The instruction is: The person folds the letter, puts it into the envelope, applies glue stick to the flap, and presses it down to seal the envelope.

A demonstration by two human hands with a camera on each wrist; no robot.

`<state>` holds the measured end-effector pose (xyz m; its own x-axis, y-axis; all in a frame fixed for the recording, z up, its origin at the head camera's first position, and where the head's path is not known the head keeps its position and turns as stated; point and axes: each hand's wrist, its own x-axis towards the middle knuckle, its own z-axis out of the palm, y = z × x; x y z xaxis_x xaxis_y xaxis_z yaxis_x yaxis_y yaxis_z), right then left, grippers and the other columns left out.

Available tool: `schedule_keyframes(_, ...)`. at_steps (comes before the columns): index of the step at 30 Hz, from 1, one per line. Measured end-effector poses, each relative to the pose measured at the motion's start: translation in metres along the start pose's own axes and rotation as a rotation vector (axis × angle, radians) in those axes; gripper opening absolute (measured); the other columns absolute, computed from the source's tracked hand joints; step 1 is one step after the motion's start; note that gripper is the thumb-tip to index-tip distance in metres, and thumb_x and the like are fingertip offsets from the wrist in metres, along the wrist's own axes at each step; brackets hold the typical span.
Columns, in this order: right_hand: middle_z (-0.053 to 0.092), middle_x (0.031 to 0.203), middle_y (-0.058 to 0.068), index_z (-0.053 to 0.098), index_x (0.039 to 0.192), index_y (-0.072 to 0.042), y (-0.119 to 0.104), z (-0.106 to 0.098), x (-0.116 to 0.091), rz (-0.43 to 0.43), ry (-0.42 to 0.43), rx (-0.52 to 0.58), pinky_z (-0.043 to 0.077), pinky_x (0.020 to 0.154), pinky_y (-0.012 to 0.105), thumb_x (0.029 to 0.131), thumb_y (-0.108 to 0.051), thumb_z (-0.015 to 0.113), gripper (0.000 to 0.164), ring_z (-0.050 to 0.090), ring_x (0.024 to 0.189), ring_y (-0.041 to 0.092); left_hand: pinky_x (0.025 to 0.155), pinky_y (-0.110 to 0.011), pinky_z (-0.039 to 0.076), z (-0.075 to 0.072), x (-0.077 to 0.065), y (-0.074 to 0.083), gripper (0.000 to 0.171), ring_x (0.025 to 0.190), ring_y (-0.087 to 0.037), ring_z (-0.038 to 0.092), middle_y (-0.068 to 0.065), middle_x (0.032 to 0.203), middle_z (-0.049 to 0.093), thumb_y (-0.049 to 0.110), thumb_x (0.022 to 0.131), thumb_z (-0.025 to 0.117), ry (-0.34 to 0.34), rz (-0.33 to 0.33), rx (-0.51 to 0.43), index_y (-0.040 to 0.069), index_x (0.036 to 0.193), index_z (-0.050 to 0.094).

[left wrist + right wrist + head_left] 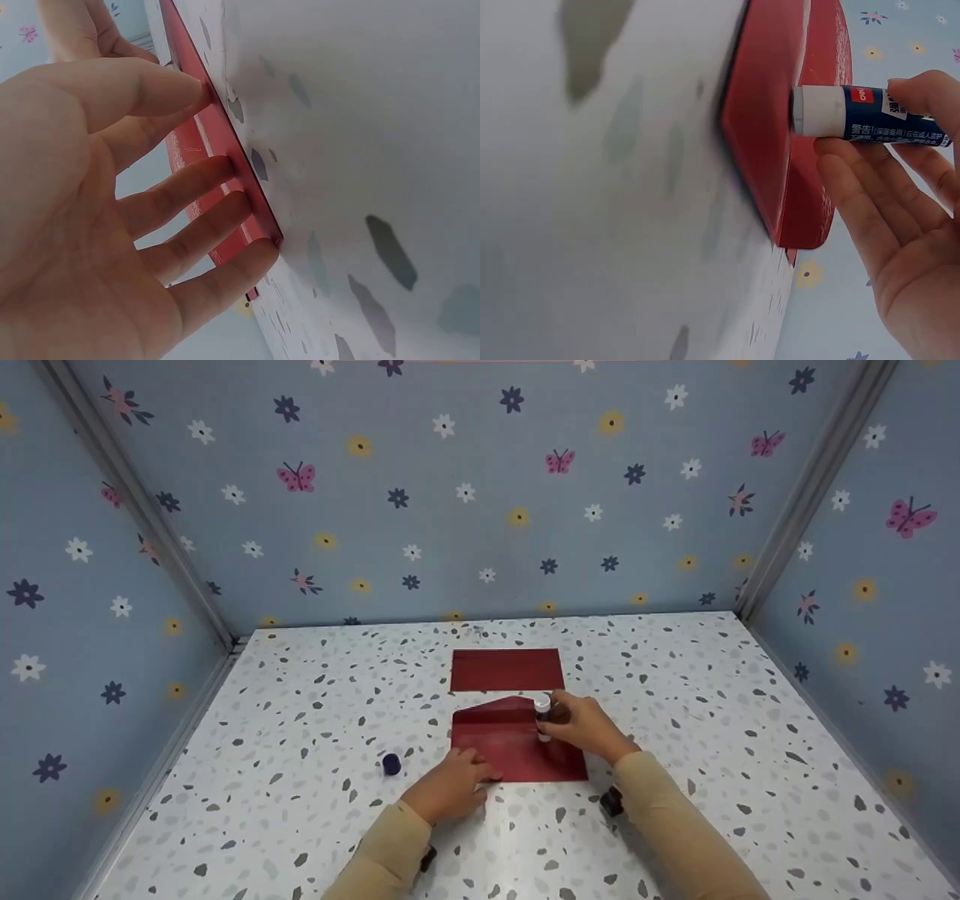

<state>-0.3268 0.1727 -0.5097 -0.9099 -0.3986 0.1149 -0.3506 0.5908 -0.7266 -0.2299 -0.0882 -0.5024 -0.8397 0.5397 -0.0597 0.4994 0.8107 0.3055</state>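
A red envelope (517, 757) lies on the table with its pointed flap spread away from the person. The right hand (589, 727) pinches a blue and white glue stick (892, 116) between thumb and fingers. The stick stands upright, its white lower end against the envelope's right part near the flap fold. Whether glue sticks out of that end is hidden. At the envelope's lower left corner, the left hand (450, 786) rests with spread, loosely bent fingertips (259, 255) on the paper. A dark purple-blue cap (391, 764) sits left of that hand.
Just beyond the flap lies a second flat red rectangular paper piece (506, 670). The white speckled tabletop (300, 825) is bounded by flower-patterned walls (465, 532) at the back and both sides. A dark device (611, 802) shows at the right wrist.
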Motion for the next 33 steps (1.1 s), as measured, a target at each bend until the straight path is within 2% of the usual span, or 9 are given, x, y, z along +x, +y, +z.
schedule_keyframes(7,0.069,0.093,-0.004,0.060,0.094,-0.018,-0.007,0.012,0.005,-0.038,0.022,-0.047,0.054,0.080,0.037,0.087,-0.021,0.079,0.021,0.064,0.086,0.013,0.099,-0.045,0.046,0.000,0.001,0.001,0.034,0.117,-0.029,0.049,-0.012,0.129,0.057,0.020,0.097,0.063,-0.019,-0.017,0.023,0.020,0.130,0.069)
schedule_keyframes(12,0.070,0.093,-0.005,0.061,0.097,-0.019,-0.010,0.018,0.008,-0.056,0.017,-0.046,0.054,0.082,0.035,0.087,-0.021,0.080,0.021,0.065,0.088,0.011,0.098,-0.046,0.047,0.000,0.001,0.002,0.035,0.116,-0.029,0.049,-0.012,0.130,0.056,0.020,0.096,0.064,-0.032,-0.024,0.018,0.020,0.131,0.068)
schedule_keyframes(28,0.067,0.092,-0.006,0.061,0.100,-0.019,-0.025,0.036,0.021,-0.055,-0.014,-0.043,0.052,0.077,0.034,0.088,-0.025,0.079,0.022,0.059,0.083,0.014,0.093,-0.044,0.049,0.002,0.001,0.001,0.032,0.111,-0.030,0.051,-0.013,0.126,0.059,0.018,0.094,0.065,0.008,-0.013,0.031,0.019,0.126,0.071)
schedule_keyframes(33,0.064,0.088,-0.006,0.060,0.099,-0.018,-0.032,0.042,0.027,-0.066,-0.026,-0.066,0.050,0.072,0.032,0.089,-0.028,0.078,0.023,0.057,0.079,0.014,0.093,-0.044,0.048,0.001,0.002,0.001,0.032,0.110,-0.030,0.052,-0.013,0.125,0.060,0.017,0.094,0.065,0.010,0.000,0.041,0.019,0.125,0.071)
